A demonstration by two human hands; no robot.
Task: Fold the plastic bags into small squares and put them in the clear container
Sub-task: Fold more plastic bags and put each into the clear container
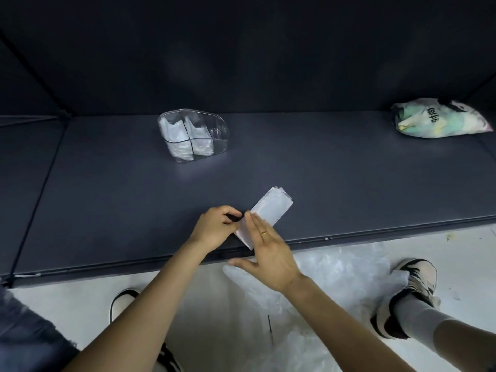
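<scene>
Folding was under way near the dark table's [107, 210] front edge: the left hand [214, 226] pinched the near end of a plastic bag [271, 210] already reduced to a long white strip, while the right hand [268, 253] pressed it with straight fingers. Next, seemingly, came doubling it toward a square. The clear container [194, 135] behind held 2 folded bags.

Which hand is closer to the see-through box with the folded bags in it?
Left. The left hand pinches the near end of the folded bag strip, below the clear container. The right hand lies flat on the strip, farther toward the table's front edge.
</scene>
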